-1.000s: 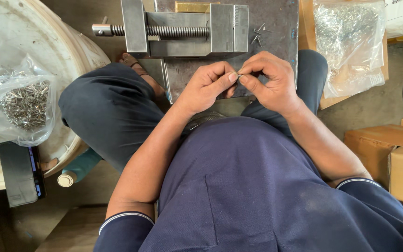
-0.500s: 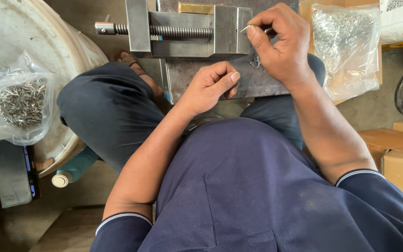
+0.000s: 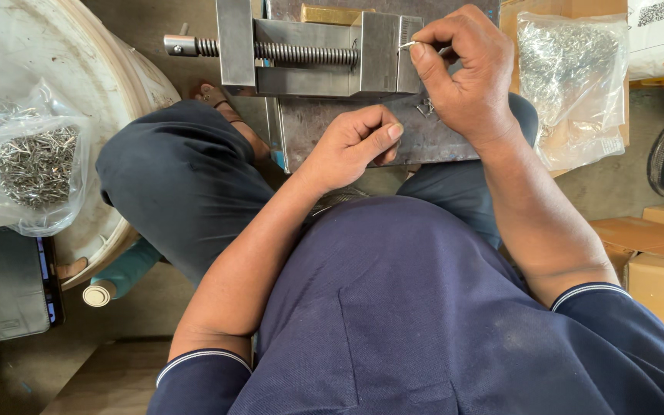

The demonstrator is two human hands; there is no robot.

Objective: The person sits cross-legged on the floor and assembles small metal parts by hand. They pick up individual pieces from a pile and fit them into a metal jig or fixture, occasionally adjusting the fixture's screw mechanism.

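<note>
Right hand (image 3: 466, 73) pinches a small wire piece (image 3: 407, 44) betw. thumb and forefinger, right at the vise (image 3: 324, 54) jaw, so the tip can meet the gap. Left hand (image 3: 355, 142) is curled shut just below; whether it holds sth. I cannot tell. The piece's shape is too small to read.

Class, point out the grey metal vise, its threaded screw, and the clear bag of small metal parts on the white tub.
Grey metal vise (image 3: 378, 50), head view, jaw block.
Threaded screw (image 3: 305, 54), head view, mid-thread.
Clear bag (image 3: 32, 165), head view, parts pile.
</note>
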